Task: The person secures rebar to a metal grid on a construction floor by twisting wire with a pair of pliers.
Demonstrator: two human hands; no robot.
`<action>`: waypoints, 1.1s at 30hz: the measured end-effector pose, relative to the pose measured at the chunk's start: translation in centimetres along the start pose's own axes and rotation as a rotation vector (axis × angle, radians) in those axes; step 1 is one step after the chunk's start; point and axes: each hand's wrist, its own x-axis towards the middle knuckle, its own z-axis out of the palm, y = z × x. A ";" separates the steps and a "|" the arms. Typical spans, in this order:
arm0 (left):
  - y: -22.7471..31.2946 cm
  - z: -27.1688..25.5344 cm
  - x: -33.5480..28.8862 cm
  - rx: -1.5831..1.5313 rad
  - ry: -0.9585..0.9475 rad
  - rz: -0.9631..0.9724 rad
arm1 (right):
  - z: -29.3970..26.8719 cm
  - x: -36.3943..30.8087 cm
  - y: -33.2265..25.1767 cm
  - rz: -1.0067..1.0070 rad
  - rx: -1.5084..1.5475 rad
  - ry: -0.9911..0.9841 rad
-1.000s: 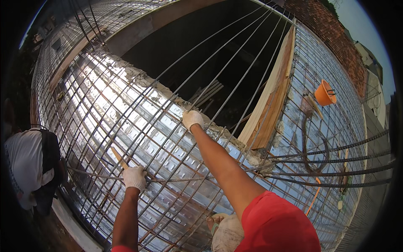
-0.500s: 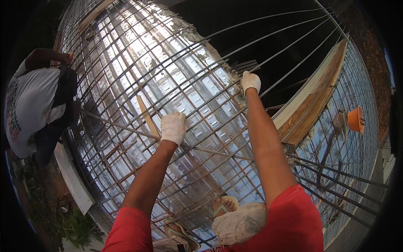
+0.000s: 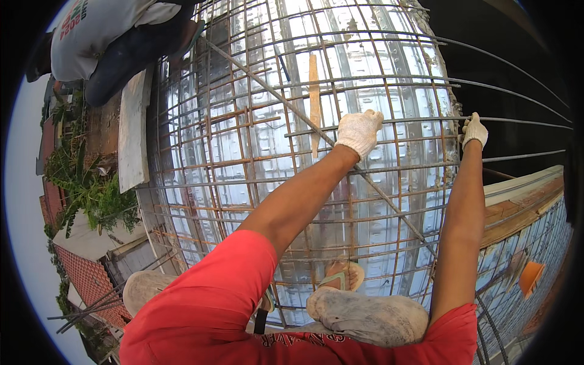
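"So, what do the hands have hold of?"

"One long steel bar [image 3: 420, 120], between two and three o'clock. The left hand [image 3: 358, 132] curls over it, palm hidden. At three o'clock from that, the right hand [image 3: 476, 130] has it in a bunched grip, fingers folded in."

"How much is laid?"

"Most of the grid [image 3: 401, 166], I'd judge: bars cross all over the shiny metal sheet [image 3: 267, 146]. The held bar lies roughly in line with its neighbours. What's left is harder to say, as ties at the crossings are too small to make out. A slanting bar [image 3: 298, 113] runs from eleven to four o'clock, and I can't tell if it's fixed."

"And the edges?"

"The right hand is by the sheet's rough rim; past it, at two o'clock, is a dark opening [image 3: 505, 97] with bar ends reaching over it. Wooden boards [image 3: 529, 191] border that at three. A co-worker [image 3: 109, 42] crouches at ten, so room looks tighter there. Underfoot, a sandalled foot [image 3: 342, 277] is among the bars at five."
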 end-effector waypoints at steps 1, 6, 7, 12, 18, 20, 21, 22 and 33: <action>-0.2 0.1 0.1 0.002 0.007 0.023 | 0.1 -1.6 -0.7 -0.003 -0.046 -0.035; 1.2 0.5 1.4 0.005 0.005 0.033 | -0.5 -1.2 -0.8 0.021 -0.102 -0.004; 1.6 0.8 2.1 -0.014 0.068 0.055 | -0.4 -0.6 -0.9 0.011 -0.029 0.010; 1.4 2.0 3.3 -0.101 0.047 0.062 | 0.3 -0.8 -1.1 0.009 -0.048 -0.044; -2.1 -2.1 0.5 0.105 0.007 0.110 | -0.5 0.4 -0.2 -0.003 -0.039 -0.014; -3.5 -1.1 0.3 0.187 -0.013 0.160 | -0.1 0.3 0.1 0.000 -0.004 -0.011; -3.1 -1.0 0.7 0.173 -0.024 0.136 | 0.0 0.1 0.2 0.001 0.011 -0.011; -2.6 -1.1 1.2 0.161 -0.030 0.112 | 0.0 0.0 -0.1 0.023 0.004 0.002; 1.4 0.2 3.5 -0.113 -0.092 0.039 | 0.2 -0.7 0.0 -0.008 -0.027 0.023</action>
